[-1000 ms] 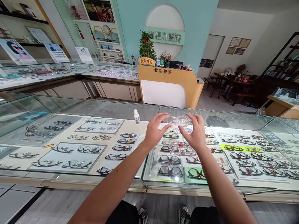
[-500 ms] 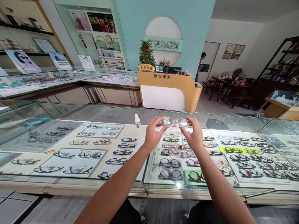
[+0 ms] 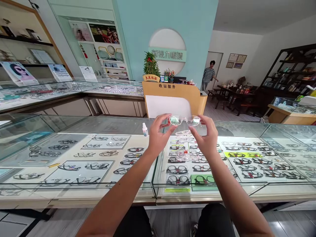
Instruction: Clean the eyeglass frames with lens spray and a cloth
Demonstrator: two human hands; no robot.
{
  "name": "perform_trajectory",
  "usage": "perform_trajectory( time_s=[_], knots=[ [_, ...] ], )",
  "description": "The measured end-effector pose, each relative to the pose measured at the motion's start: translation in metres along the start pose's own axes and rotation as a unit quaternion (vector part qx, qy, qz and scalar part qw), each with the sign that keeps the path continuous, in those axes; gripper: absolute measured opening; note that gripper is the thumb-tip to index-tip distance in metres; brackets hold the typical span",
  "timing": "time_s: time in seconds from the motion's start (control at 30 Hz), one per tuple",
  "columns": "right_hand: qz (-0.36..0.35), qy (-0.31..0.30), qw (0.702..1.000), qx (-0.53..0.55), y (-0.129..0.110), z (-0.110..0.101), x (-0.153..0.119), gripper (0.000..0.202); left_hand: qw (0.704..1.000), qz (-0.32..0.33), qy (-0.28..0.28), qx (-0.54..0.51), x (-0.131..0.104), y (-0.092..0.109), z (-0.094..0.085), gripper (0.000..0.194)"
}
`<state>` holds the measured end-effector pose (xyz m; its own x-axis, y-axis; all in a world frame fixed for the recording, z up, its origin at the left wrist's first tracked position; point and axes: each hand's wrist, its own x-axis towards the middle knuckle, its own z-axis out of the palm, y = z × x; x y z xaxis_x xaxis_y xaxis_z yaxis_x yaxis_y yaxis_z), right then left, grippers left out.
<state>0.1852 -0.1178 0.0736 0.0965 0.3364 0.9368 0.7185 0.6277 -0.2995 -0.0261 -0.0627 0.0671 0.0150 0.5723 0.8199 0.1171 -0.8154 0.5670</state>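
Note:
A pair of clear-framed eyeglasses (image 3: 184,120) is held up in front of me, above the glass display counter. My left hand (image 3: 159,133) pinches its left side between thumb and fingers, beside a small red patch. Its right side is gripped by my right hand (image 3: 205,134) in the same way. Both lenses carry bright greenish-white reflections. Just beneath, another clear pair of glasses (image 3: 183,133) shows near the counter top. A small white bottle (image 3: 145,129) stands upright on the glass, left of my left hand.
The glass counter (image 3: 154,189) spans the view, with rows of dark-framed glasses (image 3: 177,169) inside. Behind it stands a wooden cashier desk (image 3: 172,90) with a plant (image 3: 151,65) on top. A person in a striped shirt (image 3: 208,75) is at the back right doorway.
Both hands have raised the eyeglasses slightly, and the lenses now reflect more light. My view has shifted a little. The person at the back has come further out of the doorway.

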Motion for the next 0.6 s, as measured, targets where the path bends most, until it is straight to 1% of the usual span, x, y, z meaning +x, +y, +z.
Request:
perform_trajectory(
  time_s=[0.17, 0.27, 0.47, 0.6],
  knots=[
    [-0.037, 0.042, 0.998, 0.005, -0.042, -0.032, 0.046, 0.046, 0.996, 0.086, 0.019, -0.003, 0.036, 0.059, -0.007, 0.049],
    [-0.059, 0.062, 0.996, -0.001, -0.063, -0.049, 0.069, 0.046, 0.992, 0.127, 0.024, -0.006, 0.053, 0.091, -0.010, 0.053],
    [-0.134, 0.113, 0.984, -0.013, -0.101, -0.080, 0.102, 0.048, 0.976, 0.210, 0.046, -0.012, 0.078, 0.142, -0.015, 0.055],
    [-0.154, 0.155, 0.975, -0.045, -0.123, -0.095, 0.116, 0.048, 0.960, 0.272, 0.070, -0.002, 0.091, 0.171, -0.018, 0.057]
  ],
)
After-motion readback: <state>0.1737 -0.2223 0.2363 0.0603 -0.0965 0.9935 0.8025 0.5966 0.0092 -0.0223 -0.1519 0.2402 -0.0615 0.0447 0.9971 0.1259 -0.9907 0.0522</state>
